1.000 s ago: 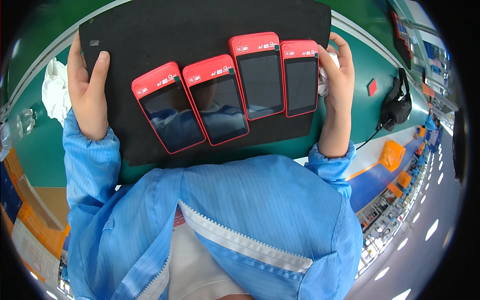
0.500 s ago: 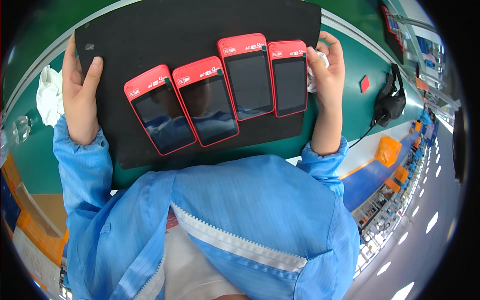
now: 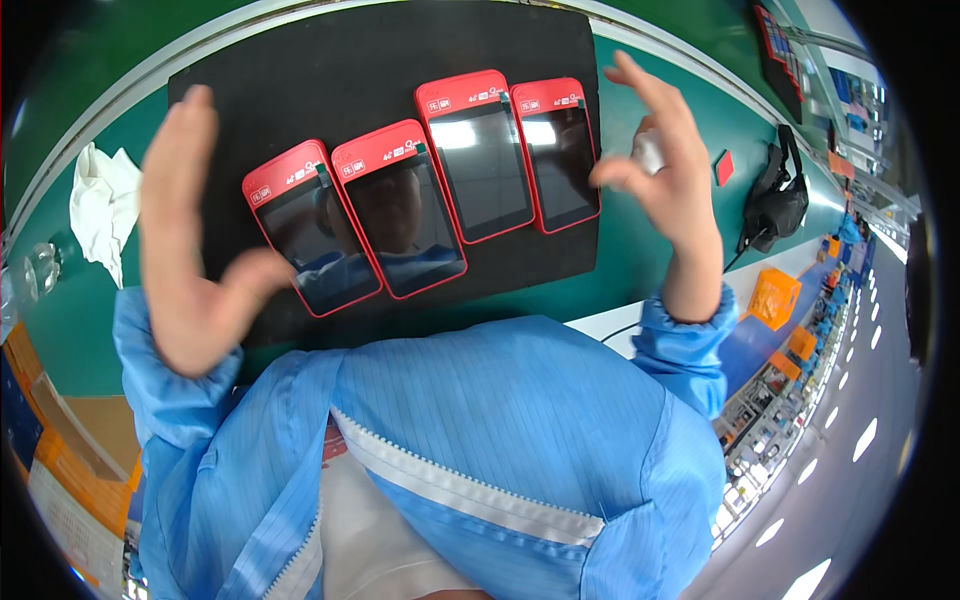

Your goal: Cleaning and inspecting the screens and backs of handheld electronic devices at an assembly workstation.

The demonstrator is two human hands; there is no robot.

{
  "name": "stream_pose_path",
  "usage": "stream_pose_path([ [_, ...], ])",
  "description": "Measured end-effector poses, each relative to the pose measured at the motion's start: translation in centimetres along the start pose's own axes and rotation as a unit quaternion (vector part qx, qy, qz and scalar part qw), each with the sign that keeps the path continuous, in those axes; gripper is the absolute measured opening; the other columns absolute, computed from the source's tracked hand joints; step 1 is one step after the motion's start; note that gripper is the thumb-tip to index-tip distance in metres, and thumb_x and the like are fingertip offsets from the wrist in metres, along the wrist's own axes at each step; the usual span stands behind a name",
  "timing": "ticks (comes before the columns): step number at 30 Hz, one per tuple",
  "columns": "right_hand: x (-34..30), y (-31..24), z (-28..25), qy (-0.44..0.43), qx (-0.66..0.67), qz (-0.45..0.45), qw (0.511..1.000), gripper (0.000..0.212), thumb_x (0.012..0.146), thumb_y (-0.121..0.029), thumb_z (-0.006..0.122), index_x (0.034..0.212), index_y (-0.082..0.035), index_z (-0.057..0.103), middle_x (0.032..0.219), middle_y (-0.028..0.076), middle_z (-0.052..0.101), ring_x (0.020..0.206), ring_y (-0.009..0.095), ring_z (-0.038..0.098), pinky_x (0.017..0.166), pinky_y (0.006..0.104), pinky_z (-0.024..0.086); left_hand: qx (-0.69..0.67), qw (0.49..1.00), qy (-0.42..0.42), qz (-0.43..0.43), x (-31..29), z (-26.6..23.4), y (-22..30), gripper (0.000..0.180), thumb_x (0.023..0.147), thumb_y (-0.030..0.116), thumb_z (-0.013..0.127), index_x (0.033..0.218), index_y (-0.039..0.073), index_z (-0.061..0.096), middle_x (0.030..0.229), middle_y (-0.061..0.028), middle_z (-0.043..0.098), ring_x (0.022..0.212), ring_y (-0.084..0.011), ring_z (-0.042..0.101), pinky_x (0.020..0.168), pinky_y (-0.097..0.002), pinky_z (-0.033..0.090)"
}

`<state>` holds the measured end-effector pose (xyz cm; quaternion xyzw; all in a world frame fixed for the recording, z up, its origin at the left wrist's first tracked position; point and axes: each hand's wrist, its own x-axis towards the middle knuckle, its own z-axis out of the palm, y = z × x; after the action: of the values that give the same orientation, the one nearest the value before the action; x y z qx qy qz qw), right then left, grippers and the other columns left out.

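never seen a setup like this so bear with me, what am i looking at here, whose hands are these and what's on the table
This is one picture from a wide fisheye camera worn on a person's head, looking down, so straight edges bend. The hands are the wearer's own, in blue zipped coat sleeves. The left hand is raised, open and empty. The right hand is raised too, its fingers pinching a small pale object too blurred to identify. Below lies a flat black rectangular mat on a green table, carrying four red-cased handheld devices with dark screens in a row. A crumpled white cloth sits to the left.

Black mat [image 3: 330,70]: near edge hidden behind blue jacket [image 3: 480,440].
Right hand [image 3: 665,175]: small pale object in it, too blurred to identify.
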<state>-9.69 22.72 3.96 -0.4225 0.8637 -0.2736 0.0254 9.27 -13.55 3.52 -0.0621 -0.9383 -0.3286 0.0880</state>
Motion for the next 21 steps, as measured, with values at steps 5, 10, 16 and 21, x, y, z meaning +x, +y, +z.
stream_pose_path([
  [5, 2.3, -3.7, -0.4, -0.264, -0.148, -0.07, 0.951, 0.128, 0.051, -0.036, 0.093, 0.159, -0.016, 0.027, 0.159, 0.02, 0.035, 0.091, 0.035, 0.069, 0.073, 0.0393, 0.056, 0.165, 0.972, -0.165, 0.001, 0.3, 2.1, 2.9, 0.14, 0.045, 0.067, 0.084, 0.159, 0.008, 0.028, 0.162, -0.0287, 0.02, 0.149, -0.0505, 0.021, 0.119, -0.065, 0.015],
  [10, 3.1, -4.3, -0.7, -0.298, -0.248, -0.106, 0.916, 0.124, 0.055, -0.031, 0.094, 0.159, -0.028, 0.026, 0.153, 0.025, 0.039, 0.078, 0.033, 0.07, 0.07, 0.0399, 0.057, 0.174, 0.963, -0.208, -0.012, 1.0, 1.4, 3.8, 0.128, 0.045, 0.033, 0.097, 0.156, 0.014, 0.037, 0.15, -0.0236, 0.037, 0.139, -0.0459, 0.037, 0.119, -0.0627, 0.023],
  [16, 2.6, -1.9, -0.8, -0.171, -0.101, -0.111, 0.974, 0.083, 0.062, -0.041, 0.089, 0.137, -0.03, 0.057, 0.149, 0.026, 0.041, 0.085, 0.04, 0.068, 0.075, 0.0412, 0.057, 0.045, 0.993, -0.065, 0.093, 0.6, 0.7, 2.0, 0.095, 0.051, 0.023, 0.094, 0.138, 0.021, 0.055, 0.15, -0.0248, 0.036, 0.133, -0.0475, 0.044, 0.116, -0.0626, 0.029],
  [21, 2.0, -0.7, 1.1, -0.145, 0.131, -0.074, 0.978, 0.085, 0.06, -0.031, 0.094, 0.136, -0.02, 0.057, 0.152, 0.022, 0.043, 0.132, 0.043, 0.052, 0.101, 0.0463, 0.049, -0.122, 0.989, -0.035, 0.081, -0.5, 3.3, -1.0, 0.094, 0.054, 0.025, 0.096, 0.133, 0.016, 0.045, 0.156, -0.0283, 0.028, 0.139, -0.0543, 0.036, 0.118, -0.0617, 0.025],
])
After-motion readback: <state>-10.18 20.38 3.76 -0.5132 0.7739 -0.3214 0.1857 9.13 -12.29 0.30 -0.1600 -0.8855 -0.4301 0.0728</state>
